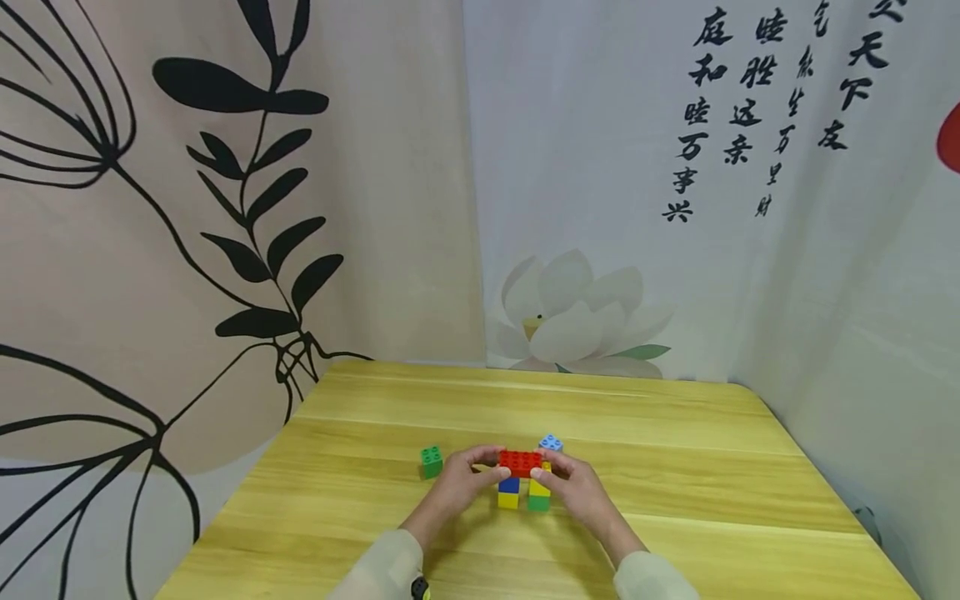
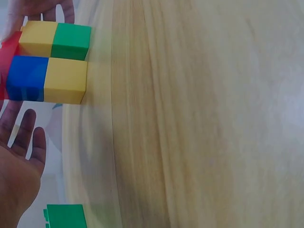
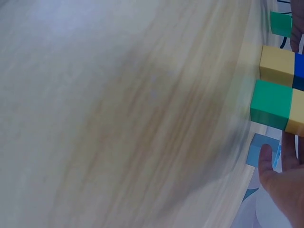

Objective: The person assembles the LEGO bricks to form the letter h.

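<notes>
A long red toy building brick bridges two short stacks on the table. The left stack is a blue brick over a yellow brick; the right one has a second yellow brick over a green brick. My left hand pinches the red brick's left end, thumb in front and fingers behind. At its right end, my right hand pinches it the same way. In the left wrist view, the red brick shows only partly at the frame edge.
A loose green brick lies left of my left hand. Behind the right hand is a light blue brick, partly covered in the head view. The wooden table reaches back to a printed curtain.
</notes>
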A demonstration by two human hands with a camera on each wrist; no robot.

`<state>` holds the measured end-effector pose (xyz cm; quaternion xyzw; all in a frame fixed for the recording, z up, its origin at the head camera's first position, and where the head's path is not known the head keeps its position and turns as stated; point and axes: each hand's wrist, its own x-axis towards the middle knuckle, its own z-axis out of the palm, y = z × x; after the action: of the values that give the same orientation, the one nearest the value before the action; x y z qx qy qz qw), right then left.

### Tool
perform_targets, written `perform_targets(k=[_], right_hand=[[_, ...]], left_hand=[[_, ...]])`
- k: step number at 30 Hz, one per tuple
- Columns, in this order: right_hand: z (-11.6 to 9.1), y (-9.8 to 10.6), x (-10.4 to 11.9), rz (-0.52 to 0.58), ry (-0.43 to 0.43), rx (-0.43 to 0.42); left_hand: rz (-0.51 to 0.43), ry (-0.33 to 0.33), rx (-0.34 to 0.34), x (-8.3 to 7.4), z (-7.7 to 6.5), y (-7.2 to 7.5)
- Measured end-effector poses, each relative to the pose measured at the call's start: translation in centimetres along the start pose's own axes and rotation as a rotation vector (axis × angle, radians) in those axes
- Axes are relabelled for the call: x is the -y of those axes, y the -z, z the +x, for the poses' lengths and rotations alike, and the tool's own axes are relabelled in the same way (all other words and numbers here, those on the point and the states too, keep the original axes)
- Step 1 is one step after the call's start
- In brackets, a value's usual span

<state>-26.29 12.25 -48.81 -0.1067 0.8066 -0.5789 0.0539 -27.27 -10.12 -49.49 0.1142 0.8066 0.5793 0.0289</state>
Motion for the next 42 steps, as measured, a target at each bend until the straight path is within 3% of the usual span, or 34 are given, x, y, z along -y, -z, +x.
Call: perform_targets(k=[15, 23, 31, 42], right_hand=[[-0.12, -0.13, -0.06, -0.014, -0.010, -0.046], [-0.34, -0.29, 0.45, -0.004, -0.023, -0.056], [-0.17, -0.26, 0.23, 0.018, -0.008, -0.040], [-0.19, 0.24, 0.33, 0.021, -0.008, -0.006]], left_hand=[[0.088, -0.055, 0.060, -0.36, 0.18, 0.50], [0.058, -0.072, 0.034, 0.09, 0.07, 0.20], [0.026, -0.027, 0.020, 0.12, -0.23, -0.03], [0.027, -0.035, 0.050, -0.12, -0.11, 0.29]])
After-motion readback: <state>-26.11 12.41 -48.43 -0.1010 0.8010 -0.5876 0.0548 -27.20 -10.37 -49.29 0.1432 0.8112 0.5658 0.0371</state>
